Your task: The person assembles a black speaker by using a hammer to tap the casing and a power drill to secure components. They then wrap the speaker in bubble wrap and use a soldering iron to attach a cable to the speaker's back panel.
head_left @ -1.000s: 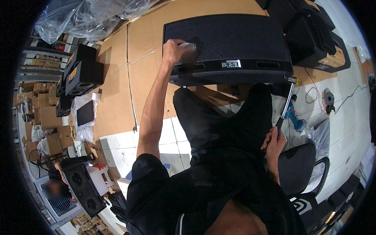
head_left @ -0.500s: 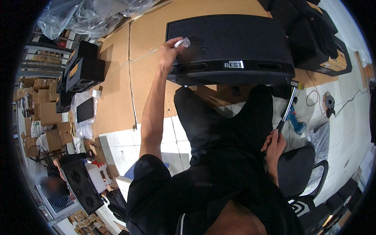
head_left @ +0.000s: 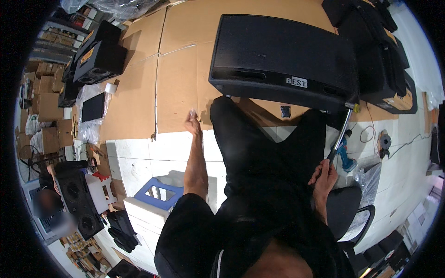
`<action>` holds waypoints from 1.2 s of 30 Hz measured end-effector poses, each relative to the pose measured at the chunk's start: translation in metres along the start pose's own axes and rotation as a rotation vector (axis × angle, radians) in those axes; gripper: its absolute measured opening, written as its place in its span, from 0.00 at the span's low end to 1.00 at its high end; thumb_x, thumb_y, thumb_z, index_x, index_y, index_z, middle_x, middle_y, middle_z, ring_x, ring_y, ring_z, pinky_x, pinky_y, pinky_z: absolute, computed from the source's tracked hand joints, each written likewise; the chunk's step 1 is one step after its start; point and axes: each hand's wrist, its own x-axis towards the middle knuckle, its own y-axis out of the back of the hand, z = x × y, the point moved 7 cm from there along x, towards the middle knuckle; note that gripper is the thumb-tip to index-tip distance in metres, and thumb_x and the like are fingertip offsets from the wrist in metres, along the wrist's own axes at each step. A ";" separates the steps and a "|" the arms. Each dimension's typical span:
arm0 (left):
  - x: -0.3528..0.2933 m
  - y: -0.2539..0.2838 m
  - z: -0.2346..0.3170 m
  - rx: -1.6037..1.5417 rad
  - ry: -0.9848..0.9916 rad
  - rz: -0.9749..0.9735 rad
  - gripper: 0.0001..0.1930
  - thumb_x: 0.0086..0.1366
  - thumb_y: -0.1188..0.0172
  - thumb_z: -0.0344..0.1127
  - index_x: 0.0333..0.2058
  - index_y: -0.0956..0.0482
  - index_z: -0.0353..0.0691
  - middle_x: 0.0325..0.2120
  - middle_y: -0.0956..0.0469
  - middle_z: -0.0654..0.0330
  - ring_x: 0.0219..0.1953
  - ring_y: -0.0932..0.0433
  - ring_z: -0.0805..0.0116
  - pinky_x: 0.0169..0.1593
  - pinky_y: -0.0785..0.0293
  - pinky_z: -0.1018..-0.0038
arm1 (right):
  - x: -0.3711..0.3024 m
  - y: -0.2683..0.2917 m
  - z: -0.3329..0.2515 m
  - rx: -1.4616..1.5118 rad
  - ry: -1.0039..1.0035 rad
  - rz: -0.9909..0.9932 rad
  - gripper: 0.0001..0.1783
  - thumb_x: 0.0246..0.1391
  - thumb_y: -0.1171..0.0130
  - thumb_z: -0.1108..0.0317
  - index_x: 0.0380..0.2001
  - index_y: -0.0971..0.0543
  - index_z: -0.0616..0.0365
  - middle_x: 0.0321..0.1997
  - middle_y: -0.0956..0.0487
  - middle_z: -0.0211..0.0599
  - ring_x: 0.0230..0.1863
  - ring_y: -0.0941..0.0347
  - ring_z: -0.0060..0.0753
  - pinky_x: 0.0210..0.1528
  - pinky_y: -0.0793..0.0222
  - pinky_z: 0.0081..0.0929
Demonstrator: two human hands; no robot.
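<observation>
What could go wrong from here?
The right hand holds a silver-shafted hammer with a black grip close to a corner of the large black box-shaped speaker; a slip might scuff it. A small, flat black packet lies on brown cardboard between the black-trousered knees, where it could get crushed.

Cardboard (head_left: 178, 78) over white tiled floor (head_left: 134, 155); dark packet (head_left: 285, 111) on cardboard, blue tool (head_left: 345, 157) on floor.
</observation>
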 end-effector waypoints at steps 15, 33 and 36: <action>-0.021 -0.063 0.131 0.613 -0.327 0.187 0.20 0.56 0.38 0.33 0.44 0.25 0.23 0.36 0.22 0.47 0.37 0.23 0.52 0.44 0.28 0.62 | -0.010 -0.020 -0.005 -0.041 -0.029 -0.066 0.18 0.66 0.53 0.55 0.32 0.30 0.60 0.17 0.33 0.29 0.11 0.39 0.16 0.10 0.38 0.20; -0.031 -0.265 0.284 0.603 -0.774 -0.409 0.08 0.56 0.39 0.30 0.35 0.15 0.38 0.32 0.19 0.52 0.37 0.23 0.52 0.44 0.30 0.61 | -0.009 0.003 0.007 0.005 0.005 -0.018 0.20 0.66 0.54 0.54 0.29 0.31 0.61 0.17 0.35 0.30 0.11 0.40 0.18 0.09 0.41 0.21; -0.011 -0.209 0.282 0.516 -0.580 -0.228 0.08 0.56 0.38 0.29 0.34 0.16 0.35 0.31 0.19 0.49 0.35 0.21 0.51 0.42 0.26 0.63 | -0.006 0.003 0.003 0.028 0.020 0.006 0.20 0.66 0.54 0.56 0.27 0.31 0.61 0.16 0.36 0.29 0.10 0.40 0.18 0.09 0.42 0.21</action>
